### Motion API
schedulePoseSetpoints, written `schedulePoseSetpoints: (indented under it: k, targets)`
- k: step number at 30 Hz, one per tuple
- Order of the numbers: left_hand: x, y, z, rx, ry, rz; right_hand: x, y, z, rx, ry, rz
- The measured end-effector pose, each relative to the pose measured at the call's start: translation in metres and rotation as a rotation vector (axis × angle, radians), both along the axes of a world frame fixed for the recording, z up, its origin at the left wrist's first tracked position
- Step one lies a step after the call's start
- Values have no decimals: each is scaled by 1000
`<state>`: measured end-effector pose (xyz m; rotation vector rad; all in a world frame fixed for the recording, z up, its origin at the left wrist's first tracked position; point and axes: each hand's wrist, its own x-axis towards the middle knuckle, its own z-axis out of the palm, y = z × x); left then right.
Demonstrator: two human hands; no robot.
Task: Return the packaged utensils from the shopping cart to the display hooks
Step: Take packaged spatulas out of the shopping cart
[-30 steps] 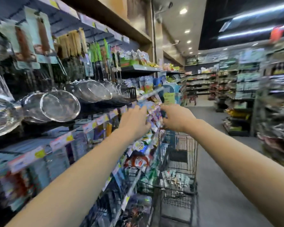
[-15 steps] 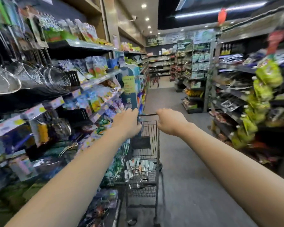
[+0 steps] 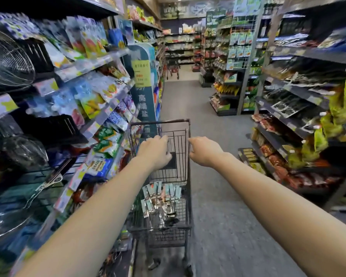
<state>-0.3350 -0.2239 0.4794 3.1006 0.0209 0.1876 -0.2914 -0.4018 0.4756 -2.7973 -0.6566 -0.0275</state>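
A store aisle, seen from a person's head looking forward and down. Both bare arms stretch ahead from the bottom edge toward a dark wire cart (image 3: 185, 177) standing at 6 o'clock in the frame, close against the shelves on the left.

The left hand (image 3: 155, 151) is over the cart's near side, fingers curled downward. It seems to hold nothing, though whether it touches the wire cannot be told. The right hand (image 3: 205, 149) is at the cart's right top edge, loosely curled, fingertips at or just beside the rim. It grips nothing visible.

The utensils (image 3: 161, 196) lie in the cart's basket, below the left hand, toward 6 o'clock: a loose pile of carded packs with pale backing, metal parts showing through. Exact kinds are too blurred to tell.

At 9 o'clock, shelves (image 3: 92, 62) carry blurred colourful packets and price tags. A round wire strainer (image 3: 8, 56) hangs at 10 o'clock. Metal tongs (image 3: 46, 183) hang at 8 o'clock. A tall teal sign (image 3: 146, 92) stands just past the cart at 12 o'clock. More stocked shelving fills 3 o'clock.
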Motion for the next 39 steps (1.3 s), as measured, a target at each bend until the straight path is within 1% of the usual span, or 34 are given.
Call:
schedulePoseSetpoints:
  k: [6, 12, 21, 26, 34, 39]
  targets:
    - [71, 45, -45, -99, 110, -6, 67, 47, -43, 2, 103, -26]
    - [130, 67, -86, -87, 180, 5, 129, 64, -92, 46, 227, -47]
    - [237, 85, -157, -81, 303, 98, 247, 86, -169, -11, 322, 8]
    - [282, 96, -202, -92, 402, 177, 303, 100, -222, -72, 432, 58]
    - [316, 128, -268, -127, 517, 261, 338, 137, -309, -182, 610, 154]
    - [318, 162, -310, -140, 603, 278, 342, 160, -354, -236, 681, 143]
